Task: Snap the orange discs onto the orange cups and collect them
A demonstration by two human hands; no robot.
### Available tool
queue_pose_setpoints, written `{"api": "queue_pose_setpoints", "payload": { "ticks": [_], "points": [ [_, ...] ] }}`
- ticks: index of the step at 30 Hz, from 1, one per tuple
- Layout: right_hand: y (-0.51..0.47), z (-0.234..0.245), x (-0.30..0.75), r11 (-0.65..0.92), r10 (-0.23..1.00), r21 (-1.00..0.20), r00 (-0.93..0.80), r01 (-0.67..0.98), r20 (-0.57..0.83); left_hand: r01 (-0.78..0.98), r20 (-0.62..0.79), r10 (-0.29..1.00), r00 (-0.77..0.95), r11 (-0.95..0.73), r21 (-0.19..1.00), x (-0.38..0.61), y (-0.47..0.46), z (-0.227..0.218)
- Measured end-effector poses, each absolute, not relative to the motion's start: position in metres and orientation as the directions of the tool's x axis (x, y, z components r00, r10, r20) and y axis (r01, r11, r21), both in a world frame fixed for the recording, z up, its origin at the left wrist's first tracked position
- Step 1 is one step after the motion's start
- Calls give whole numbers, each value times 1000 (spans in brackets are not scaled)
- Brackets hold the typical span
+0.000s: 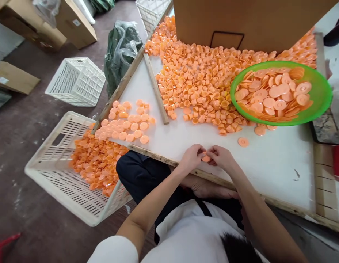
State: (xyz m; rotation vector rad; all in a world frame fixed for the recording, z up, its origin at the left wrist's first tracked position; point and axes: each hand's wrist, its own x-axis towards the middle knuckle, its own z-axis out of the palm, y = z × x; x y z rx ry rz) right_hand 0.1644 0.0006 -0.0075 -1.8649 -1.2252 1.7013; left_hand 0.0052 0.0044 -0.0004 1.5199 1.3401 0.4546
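Note:
Near the front edge of the white tabletop (169, 140), my left hand (193, 156) and my right hand (219, 157) meet around a small orange plastic disc (206, 157). Fingers of both hands are closed on it, and they cover part of it. Beyond my hands lies a wide heap of small orange plastic cups (197, 84). A green bowl (320, 98) at the right holds many flat orange discs (279, 91). One loose disc (243, 142) lies flat on the table to the right. At the left rests a group of orange pieces with round tops (131, 126).
A wooden strip (156, 89) divides the cup heap from the left group. A large cardboard box (248, 25) stands at the back. Below the left edge, a white crate (57, 175) holds orange pieces. Another white crate (76, 82) and a green sack (121, 51) are on the floor.

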Motion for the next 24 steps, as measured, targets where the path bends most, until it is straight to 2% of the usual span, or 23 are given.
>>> {"api": "queue_pose_setpoints", "payload": {
  "ticks": [4,7,8,10,11,12,14,16,18,21,24],
  "points": [
    [-14,-6,167,-487,837,-804,-78,342,-541,526,-293,917,272,113,843,-11,2,-1],
    [-28,-1,193,-400,906,-838,19,371,-423,642,-251,966,66,151,752,-57,10,3],
    [-32,1,206,-379,923,-828,99,414,-372,680,-175,984,-36,152,717,-75,14,6],
    [-36,2,233,-366,926,-766,289,528,-243,761,66,967,-248,153,630,-104,23,11],
    [-35,2,246,-364,917,-726,362,584,-169,784,169,942,-291,134,606,-110,25,14],
    [-33,0,256,-356,908,-688,407,632,-96,798,248,924,-291,92,595,-109,27,16],
    [-26,-6,268,-312,907,-629,421,712,27,781,305,938,-162,-67,621,-86,28,17],
    [-16,-15,269,-243,926,-565,362,788,106,692,285,956,62,-247,678,-42,30,12],
    [-10,-22,264,-196,944,-510,302,837,133,606,251,947,199,-320,728,9,35,5],
    [-9,-28,259,-166,954,-506,268,846,134,582,148,969,197,-237,778,68,52,-3],
    [-15,-30,260,-142,958,-549,254,824,133,641,5,987,162,-109,759,92,69,-7]
  ]
}}
